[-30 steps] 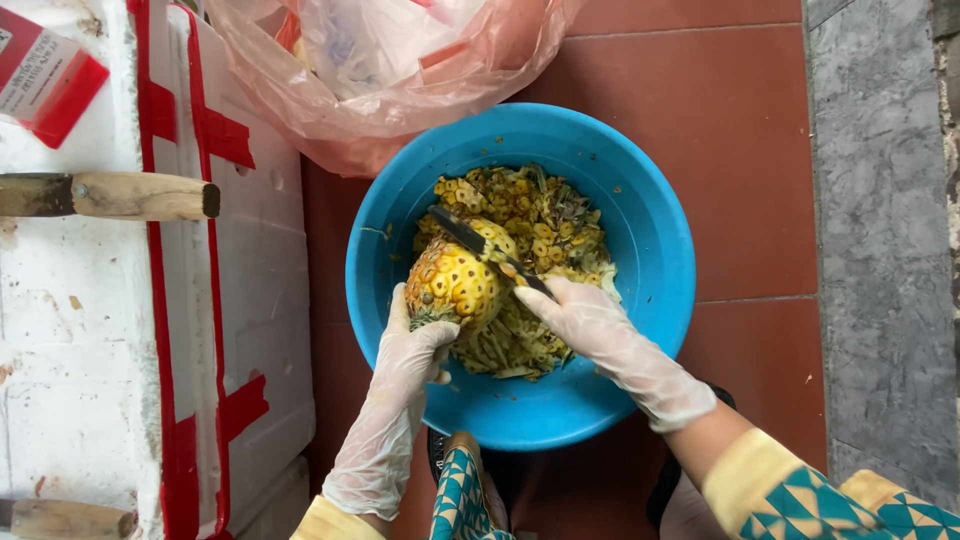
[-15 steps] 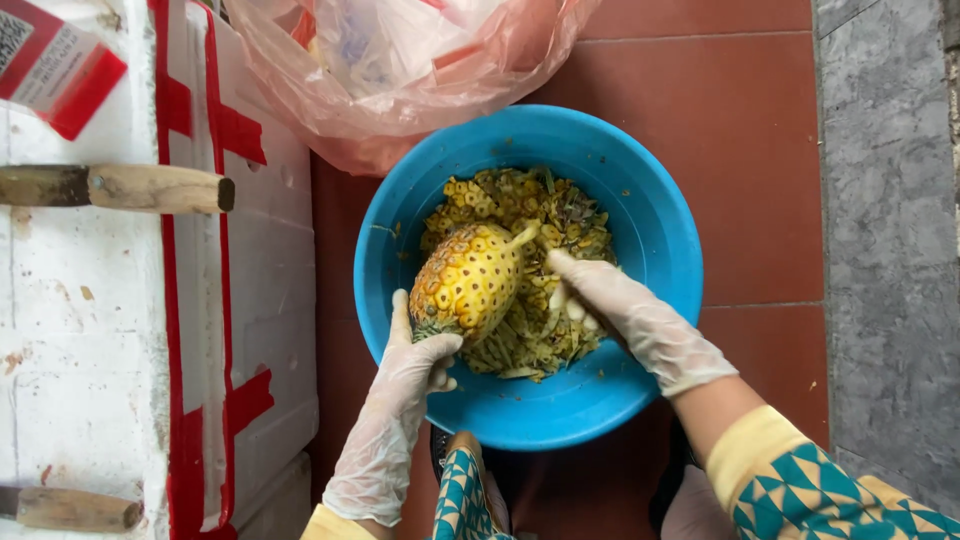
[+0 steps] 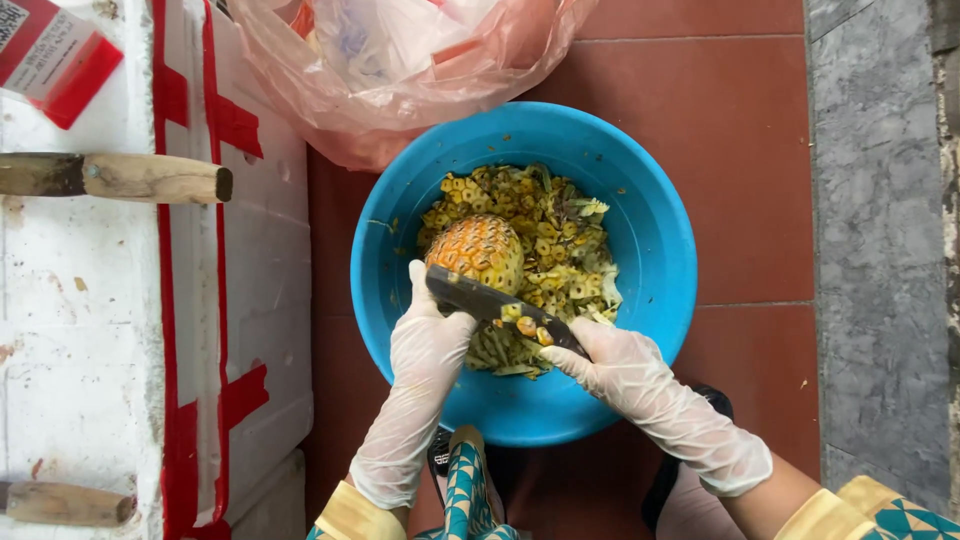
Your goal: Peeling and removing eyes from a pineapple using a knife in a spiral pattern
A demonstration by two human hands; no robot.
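My left hand [image 3: 425, 350], in a thin white glove, grips the near end of a pineapple [image 3: 478, 252] that stands over a blue plastic basin [image 3: 650, 230]. My right hand [image 3: 620, 370], also gloved, holds the handle of a dark knife [image 3: 480, 298]. The blade lies across the near side of the pineapple, with bits of peel stuck to it. Yellow and green peelings [image 3: 560, 250] fill the bottom of the basin around the fruit.
A pink plastic bag [image 3: 400, 70] of waste lies just beyond the basin. A white foam box with red tape [image 3: 120, 330] stands at the left, with two wooden handles [image 3: 120, 178] on it. Red floor tiles [image 3: 730, 130] and a grey stone strip [image 3: 880, 250] are at the right.
The pineapple was turned upright from a tilted pose. The knife came back across its near side, and my left hand shifted up onto the fruit's base.
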